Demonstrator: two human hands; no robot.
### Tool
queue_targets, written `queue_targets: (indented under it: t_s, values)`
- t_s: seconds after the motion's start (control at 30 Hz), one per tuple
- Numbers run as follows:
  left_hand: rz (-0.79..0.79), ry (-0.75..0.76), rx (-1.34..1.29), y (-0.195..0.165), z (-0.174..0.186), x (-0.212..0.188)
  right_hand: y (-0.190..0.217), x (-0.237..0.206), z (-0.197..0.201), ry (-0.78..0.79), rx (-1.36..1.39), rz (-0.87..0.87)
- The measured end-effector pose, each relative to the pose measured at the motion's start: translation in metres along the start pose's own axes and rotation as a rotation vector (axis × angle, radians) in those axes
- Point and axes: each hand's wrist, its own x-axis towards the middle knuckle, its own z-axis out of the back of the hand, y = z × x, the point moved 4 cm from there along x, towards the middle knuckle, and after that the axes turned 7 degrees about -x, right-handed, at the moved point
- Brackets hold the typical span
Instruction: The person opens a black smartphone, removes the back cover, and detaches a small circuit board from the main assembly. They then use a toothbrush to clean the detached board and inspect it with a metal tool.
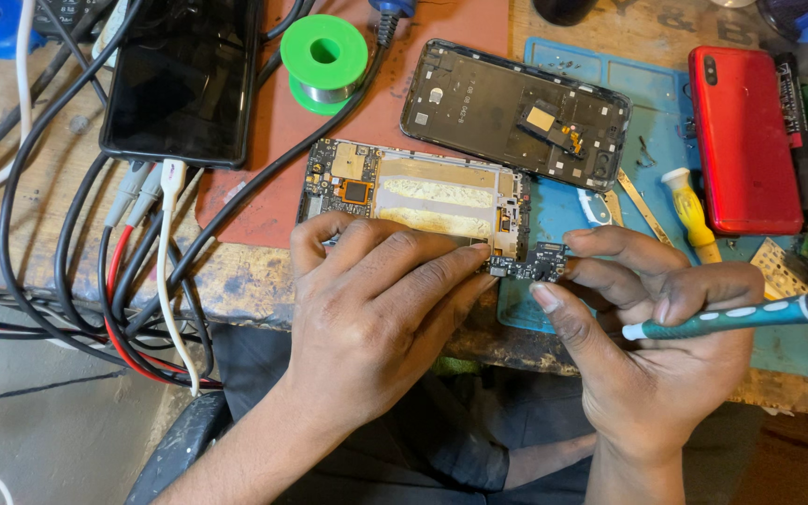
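- While your left hand (376, 323) presses on the opened phone frame (418, 198) at frame centre, its grip pinches the small circuit board (537, 263) at the frame's lower right corner.
- Your right hand (652, 332) pinches the same board, with a teal screwdriver (731, 318) tucked in its grip.
- Done, by my judgement: black back cover (514, 112) is off, upper centre. Left: the board is loose and not seated.
- Worktop (245, 271): worn wood, blue mat (563, 210), red phone (743, 138), green solder spool (324, 58), tangled cables (123, 281) at left.
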Motion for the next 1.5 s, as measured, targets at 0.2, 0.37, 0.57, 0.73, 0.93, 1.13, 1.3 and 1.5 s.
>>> queue_targets:
  t_s: [0.2, 0.37, 0.57, 0.73, 0.93, 1.13, 1.3, 1.5]
  values:
    - [0.0, 0.006, 0.007, 0.0, 0.0, 0.0, -0.001, 0.0, 0.001, 0.003, 0.019, -0.001]
    - [0.003, 0.003, 0.008, 0.0, -0.001, 0.0, 0.002, 0.0, 0.0, -0.001, -0.031, 0.015]
    - [0.02, 0.02, -0.001, 0.002, -0.001, 0.0, -0.001, -0.003, -0.002, -0.047, 0.082, -0.093]
    - [-0.004, 0.029, 0.009, 0.001, -0.001, 0.0, -0.003, -0.006, 0.0, -0.064, 0.101, -0.113]
    - [-0.003, 0.016, -0.002, 0.001, 0.0, -0.001, -0.004, -0.006, 0.001, -0.074, 0.153, -0.113]
    - [0.011, 0.005, -0.014, 0.001, 0.0, -0.001, -0.006, -0.007, 0.002, -0.08, 0.161, -0.121]
    - [0.013, 0.005, -0.02, 0.002, 0.0, -0.001, -0.007, -0.007, 0.003, -0.078, 0.167, -0.118]
    - [0.04, 0.025, -0.096, 0.004, 0.003, 0.002, -0.009, -0.008, 0.004, -0.07, 0.169, -0.109]
